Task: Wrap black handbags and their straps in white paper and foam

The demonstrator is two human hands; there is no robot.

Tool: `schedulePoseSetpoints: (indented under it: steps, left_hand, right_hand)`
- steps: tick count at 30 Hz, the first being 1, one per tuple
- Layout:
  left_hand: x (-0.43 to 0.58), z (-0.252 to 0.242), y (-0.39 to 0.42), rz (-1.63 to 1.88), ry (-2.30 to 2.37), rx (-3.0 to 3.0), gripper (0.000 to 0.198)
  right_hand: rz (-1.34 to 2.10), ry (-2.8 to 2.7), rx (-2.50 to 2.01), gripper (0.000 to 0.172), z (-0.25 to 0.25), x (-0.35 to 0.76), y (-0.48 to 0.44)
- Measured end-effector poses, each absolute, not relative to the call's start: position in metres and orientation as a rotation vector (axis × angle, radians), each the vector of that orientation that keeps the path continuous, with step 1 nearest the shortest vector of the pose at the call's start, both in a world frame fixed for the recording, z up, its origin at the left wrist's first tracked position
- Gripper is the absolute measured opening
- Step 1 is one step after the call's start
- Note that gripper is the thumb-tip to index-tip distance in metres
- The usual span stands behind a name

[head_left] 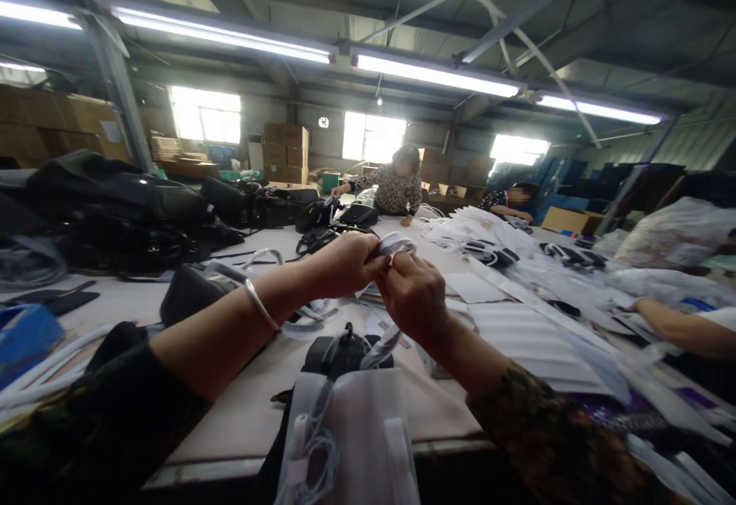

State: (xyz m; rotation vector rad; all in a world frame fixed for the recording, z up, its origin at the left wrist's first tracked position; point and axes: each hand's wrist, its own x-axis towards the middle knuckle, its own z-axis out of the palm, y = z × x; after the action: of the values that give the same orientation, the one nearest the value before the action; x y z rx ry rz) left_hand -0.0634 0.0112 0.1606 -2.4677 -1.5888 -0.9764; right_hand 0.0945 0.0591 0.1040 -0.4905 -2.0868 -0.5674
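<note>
My left hand (352, 261) and my right hand (415, 292) meet above the middle of the table. Both are closed on a looped strap in white wrapping (396, 242), fingers pinching it side by side. Below them, a wrapped length (382, 348) runs down to a black bag (333, 355) near the table's front edge; my right hand hides whether it joins the held loop. In front of the black bag hangs a translucent plastic pouch (368, 413) with a coiled white cable (323, 463) inside. A black case (192, 298) lies left of my hands.
Black bags (120, 198) pile up at the left, above a blue bin (28, 336). White foam sheets (529, 344) spread over the right side. A co-worker (394, 179) leans on the table opposite; another person's arm (684, 325) reaches in at right.
</note>
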Motion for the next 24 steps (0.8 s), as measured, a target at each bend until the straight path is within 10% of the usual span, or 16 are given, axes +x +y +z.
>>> schedulePoseSetpoints:
  steps: [6,16,24]
  left_hand:
    - [-0.071,0.152,0.007,-0.678,-1.554,-2.274,0.010]
    - [-0.062,0.184,0.007,-0.208,-0.973,-2.141,0.018]
    - [-0.074,0.189,0.012,-0.361,-0.852,-2.128,0.031]
  right_hand:
    - [-0.246,-2.105,-0.372,0.022,0.118,0.123,0.044]
    - [1.593,-1.888,-0.622,0.060,0.169,0.127,0.072]
    - [1.921,-1.677,-0.418,0.040,0.154,0.119,0.071]
